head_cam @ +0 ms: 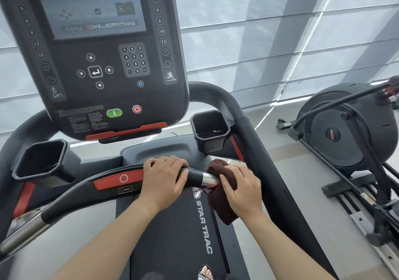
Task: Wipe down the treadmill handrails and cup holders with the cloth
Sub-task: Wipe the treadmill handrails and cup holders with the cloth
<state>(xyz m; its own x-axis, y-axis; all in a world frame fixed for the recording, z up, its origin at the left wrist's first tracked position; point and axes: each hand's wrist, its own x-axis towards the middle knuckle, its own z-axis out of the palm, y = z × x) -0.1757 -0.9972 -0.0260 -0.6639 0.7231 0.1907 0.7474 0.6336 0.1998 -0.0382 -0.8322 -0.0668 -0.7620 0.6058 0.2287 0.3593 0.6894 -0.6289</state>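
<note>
We stand on the treadmill belt, our left hand wrapped around the front handrail, its fingers curled over the bar, likely to steady ourselves. Our right hand presses the brown cloth around the rail's metal end, fingers closed on the fabric so it wraps the tube. Both cup holders sit apart, seemingly still to be wiped.

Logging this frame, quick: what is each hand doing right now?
Left hand: closed around the front handrail, no cloth.
Right hand: closed on the brown cloth, pressing it against the handrail's metal end.
</note>
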